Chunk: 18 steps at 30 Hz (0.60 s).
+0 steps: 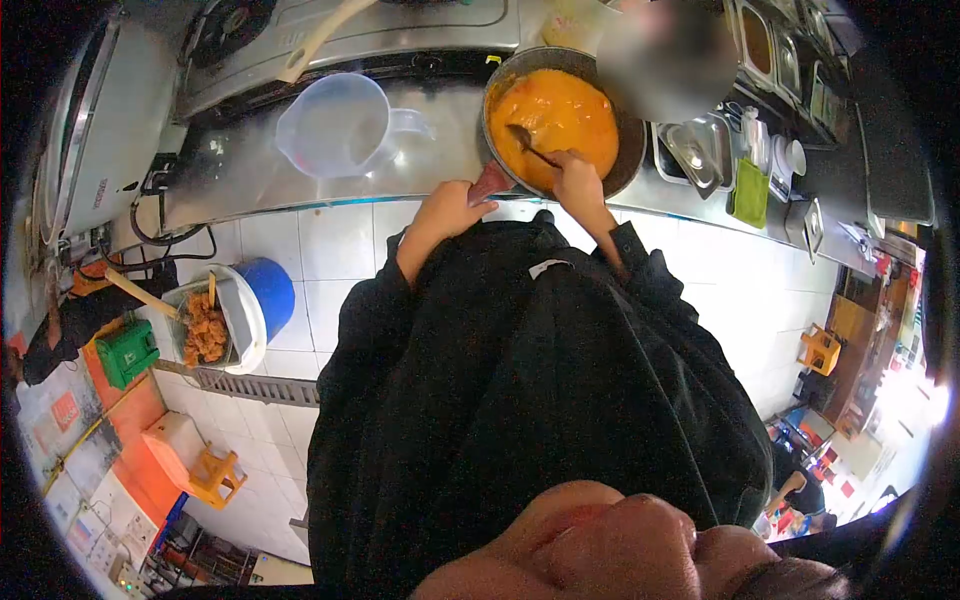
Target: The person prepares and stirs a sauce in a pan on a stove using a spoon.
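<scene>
A dark speckled pan (pixel 494 140) sits at the counter's front edge, filled with thick orange sauce (pixel 570 115) that has a few paler lumps. My left hand (pixel 447 212) is closed round the pan's reddish-brown handle (pixel 490 184). Over the pan's near rim reaches my right hand (pixel 580 185), its fingers wrapped round a dark spoon (pixel 521 134). The spoon's bowl dips into the sauce; the end of its handle is hidden in my hand. Left of the pan stands a translucent plastic measuring jug (pixel 335 125), its handle toward the pan.
A stove (pixel 430 20) with a wooden utensil (pixel 320 40) lies beyond the jug. Metal trays (pixel 695 155) and a green cloth (pixel 748 193) are to the right. On the left floor, a blue bucket (pixel 268 300) adjoins a container of fried pieces (pixel 205 330). A blurred patch covers the upper right.
</scene>
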{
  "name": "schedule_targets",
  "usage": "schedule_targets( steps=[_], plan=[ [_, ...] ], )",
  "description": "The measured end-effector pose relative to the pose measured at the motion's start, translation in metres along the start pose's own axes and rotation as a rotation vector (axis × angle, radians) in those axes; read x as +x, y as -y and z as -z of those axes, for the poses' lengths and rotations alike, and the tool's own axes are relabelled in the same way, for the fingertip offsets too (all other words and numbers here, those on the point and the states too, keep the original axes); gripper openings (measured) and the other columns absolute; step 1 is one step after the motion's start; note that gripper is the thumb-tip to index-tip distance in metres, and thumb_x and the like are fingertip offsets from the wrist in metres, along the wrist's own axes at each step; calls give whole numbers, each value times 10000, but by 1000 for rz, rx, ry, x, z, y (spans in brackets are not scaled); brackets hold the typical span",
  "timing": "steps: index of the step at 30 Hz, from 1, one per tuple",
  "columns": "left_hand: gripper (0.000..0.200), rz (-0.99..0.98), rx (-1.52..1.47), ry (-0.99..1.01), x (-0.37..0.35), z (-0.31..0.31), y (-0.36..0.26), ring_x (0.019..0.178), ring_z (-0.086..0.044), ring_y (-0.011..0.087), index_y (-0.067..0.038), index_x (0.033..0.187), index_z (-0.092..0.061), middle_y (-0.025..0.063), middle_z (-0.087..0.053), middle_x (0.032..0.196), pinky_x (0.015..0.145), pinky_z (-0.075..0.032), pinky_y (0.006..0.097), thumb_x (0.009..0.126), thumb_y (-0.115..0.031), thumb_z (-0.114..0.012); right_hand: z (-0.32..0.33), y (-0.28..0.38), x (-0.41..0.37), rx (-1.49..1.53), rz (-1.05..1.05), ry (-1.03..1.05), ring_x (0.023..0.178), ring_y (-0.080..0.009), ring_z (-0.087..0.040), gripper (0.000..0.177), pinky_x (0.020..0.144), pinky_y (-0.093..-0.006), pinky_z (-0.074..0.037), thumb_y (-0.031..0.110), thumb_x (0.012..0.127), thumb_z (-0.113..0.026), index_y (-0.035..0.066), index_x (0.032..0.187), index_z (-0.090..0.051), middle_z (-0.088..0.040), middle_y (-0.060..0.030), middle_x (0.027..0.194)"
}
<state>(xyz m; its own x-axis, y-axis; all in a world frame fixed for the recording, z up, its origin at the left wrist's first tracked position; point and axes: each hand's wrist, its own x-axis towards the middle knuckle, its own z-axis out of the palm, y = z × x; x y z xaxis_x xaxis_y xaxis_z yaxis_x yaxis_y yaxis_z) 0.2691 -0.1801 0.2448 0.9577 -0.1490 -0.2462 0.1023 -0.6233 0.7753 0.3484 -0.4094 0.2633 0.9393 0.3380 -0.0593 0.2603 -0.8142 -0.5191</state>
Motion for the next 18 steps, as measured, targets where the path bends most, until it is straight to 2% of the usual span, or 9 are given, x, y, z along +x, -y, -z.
schedule_targets(
  steps=[2, 4, 5, 7, 10, 14, 16, 18],
  plan=[
    [463, -10, 31, -2, 2, -5, 7, 796, -602, 404, 33, 828, -625, 237, -622, 788, 697, -464, 436, 743, -418, -682, -6, -4, -1, 0, 61, -31, 866, -396, -608, 303, 787, -425, -497, 16, 755, -501, 70, 1010, -655, -631, -190, 949],
    [452, 36, 1, 37, 0, 0, 1, 821, -599, 404, 32, 847, -623, 243, -621, 819, 713, -461, 434, 742, -403, -687, -1, 3, -4, 159, -11, 27, 851, -365, -628, 282, 789, -403, -498, 31, 751, -550, 61, 1009, -661, -651, -187, 917],
    [452, 35, 2, 39, 0, 2, -2, 821, -599, 404, 32, 847, -623, 243, -621, 819, 713, -461, 434, 742, -403, -687, 0, 2, -3, 159, -12, 26, 851, -365, -628, 282, 789, -403, -498, 31, 751, -550, 61, 1009, -661, -651, -187, 917],
    [464, 44, -29, 57, -1, 4, -5, 840, -596, 403, 35, 866, -621, 251, -619, 839, 724, -461, 433, 741, -406, -688, 4, 1, -3, 245, -135, 153, 852, -331, -643, 273, 784, -385, -500, 65, 746, -604, 62, 1012, -664, -660, -189, 889],
    [466, 44, -36, 61, -1, 6, -7, 837, -596, 405, 35, 875, -622, 247, -621, 836, 726, -463, 435, 741, -407, -687, 17, 8, -6, 253, -167, 180, 851, -322, -649, 271, 770, -378, -502, 94, 749, -630, 71, 1017, -662, -662, -183, 890],
    [464, 99, 21, 109, -2, 9, -12, 842, -595, 406, 34, 895, -619, 237, -625, 837, 730, -464, 435, 742, -398, -687, 16, 2, -7, 242, -105, 176, 851, -323, -648, 269, 758, -374, -505, 93, 742, -639, 84, 1009, -668, -663, -175, 899],
    [463, -36, 41, -26, -1, 4, -6, 844, -597, 404, 35, 895, -618, 234, -626, 837, 728, -466, 430, 737, -394, -691, 16, 4, -10, 227, -74, 104, 839, -340, -640, 258, 753, -391, -503, 100, 743, -625, 85, 996, -672, -656, -180, 908],
    [462, -12, 39, 4, 0, 2, -5, 845, -599, 403, 33, 897, -618, 237, -625, 841, 729, -468, 429, 734, -393, -694, 20, 5, -12, 121, -35, 110, 843, -335, -636, 255, 759, -379, -498, 101, 743, -624, 61, 991, -663, -656, -173, 906]
  ],
)
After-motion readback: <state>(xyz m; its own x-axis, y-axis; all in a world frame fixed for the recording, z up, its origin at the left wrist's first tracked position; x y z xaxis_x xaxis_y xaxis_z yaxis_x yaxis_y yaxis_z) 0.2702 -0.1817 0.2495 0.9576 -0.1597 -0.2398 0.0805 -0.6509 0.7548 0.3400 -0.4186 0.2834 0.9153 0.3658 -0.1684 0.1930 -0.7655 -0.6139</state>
